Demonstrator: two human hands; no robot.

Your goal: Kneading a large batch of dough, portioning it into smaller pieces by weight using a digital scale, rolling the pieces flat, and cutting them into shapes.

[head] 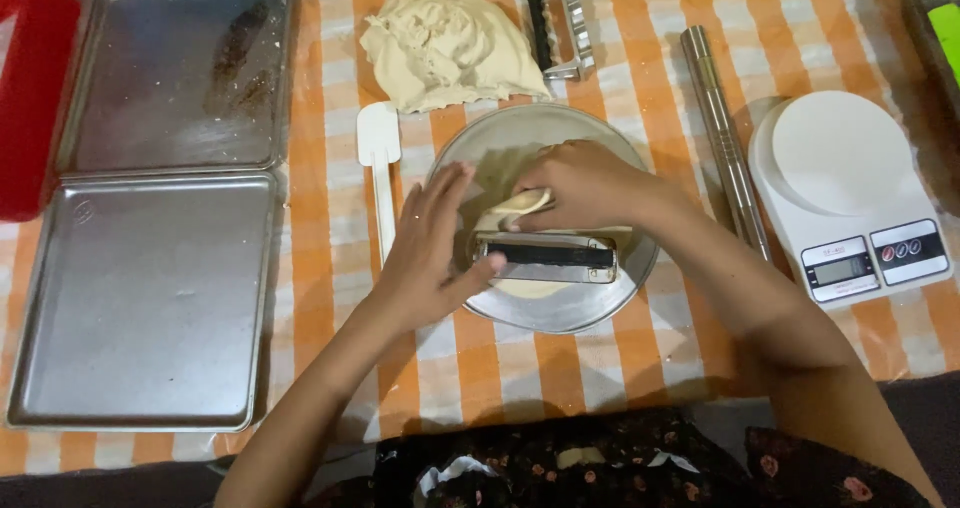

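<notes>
Head view is looking straight down on a table with an orange-and-white checked cloth (620, 358). The person is working inside a round metal pan (545, 313), where a rectangular metal cutter (548, 258) is lying on a flattened sheet of pale dough. The left hand (430, 253) is lying with its fingers together along the cutter's left end, thumb hooked toward it, seemingly steadying it so it does not slide. The right hand (580, 183) is curled over a small piece of dough (520, 206), pinching it just above the cutter's top edge.

A larger dough mass (445, 48) is sitting beyond the pan, close enough to pull more from. A white spatula (380, 168) is lying just left of the pan, a second metal cutter (560, 23) up near the big dough, and a metal rolling pin (722, 138) is resting between pan and white kitchen scale (850, 188). Two baking trays (150, 288) are waiting on the left.
</notes>
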